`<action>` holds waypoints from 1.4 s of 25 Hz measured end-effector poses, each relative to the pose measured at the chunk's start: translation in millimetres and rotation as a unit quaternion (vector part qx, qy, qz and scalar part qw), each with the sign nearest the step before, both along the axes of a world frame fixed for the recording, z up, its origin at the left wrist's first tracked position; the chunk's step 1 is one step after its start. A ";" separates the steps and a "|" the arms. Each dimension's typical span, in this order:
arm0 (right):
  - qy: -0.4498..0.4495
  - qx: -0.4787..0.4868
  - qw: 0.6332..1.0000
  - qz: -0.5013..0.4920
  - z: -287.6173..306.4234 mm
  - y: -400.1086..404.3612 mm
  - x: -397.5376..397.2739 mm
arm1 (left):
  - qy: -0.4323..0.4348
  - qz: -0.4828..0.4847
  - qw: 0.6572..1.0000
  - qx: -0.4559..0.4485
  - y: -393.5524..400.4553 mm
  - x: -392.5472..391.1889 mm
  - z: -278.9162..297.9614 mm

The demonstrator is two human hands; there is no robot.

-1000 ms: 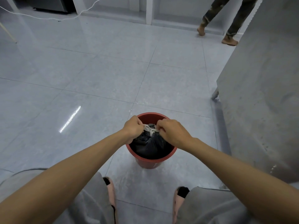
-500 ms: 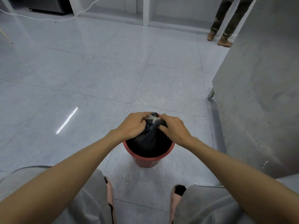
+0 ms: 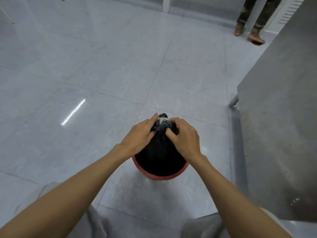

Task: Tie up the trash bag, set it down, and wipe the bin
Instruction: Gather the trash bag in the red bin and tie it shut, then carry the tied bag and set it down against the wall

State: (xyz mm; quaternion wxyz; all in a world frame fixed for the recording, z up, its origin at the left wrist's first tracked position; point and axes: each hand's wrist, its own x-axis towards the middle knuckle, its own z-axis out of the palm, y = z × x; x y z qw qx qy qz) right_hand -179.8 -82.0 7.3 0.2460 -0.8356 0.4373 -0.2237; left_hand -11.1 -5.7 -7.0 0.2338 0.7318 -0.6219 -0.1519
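Note:
A black trash bag (image 3: 160, 155) stands partly out of a round red bin (image 3: 161, 176) on the tiled floor, its top gathered into a neck with a pale tie (image 3: 162, 119) knotted round it. My left hand (image 3: 139, 134) grips the neck from the left, fingers curled into the plastic. From the right, my right hand (image 3: 184, 135) grips the same neck just below the tie. The bag hides the inside of the bin; only the near rim shows.
A grey metal cabinet (image 3: 281, 127) on a short leg (image 3: 233, 101) stands close on the right. Another person's legs and feet (image 3: 249, 30) are at the far right by the wall. Grey floor tiles (image 3: 85, 74) spread left and ahead. My knees are at the bottom.
The bag has risen from low inside the bin, its top now gathered and lifted well above the rim. Both hands moved up with it, from the tie to the neck.

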 end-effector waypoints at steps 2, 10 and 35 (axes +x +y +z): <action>0.001 -0.010 1.000 -0.017 9.1 -1.4 8.2 | 0.009 0.001 1.000 0.007 -5.4 7.6 10.9; 0.003 0.005 1.000 -0.004 198.0 5.7 56.0 | 0.067 0.024 0.997 0.032 14.7 46.0 200.8; -0.004 -0.003 0.897 0.442 686.0 299.3 793.7 | -0.066 0.376 0.924 0.021 425.9 680.0 704.7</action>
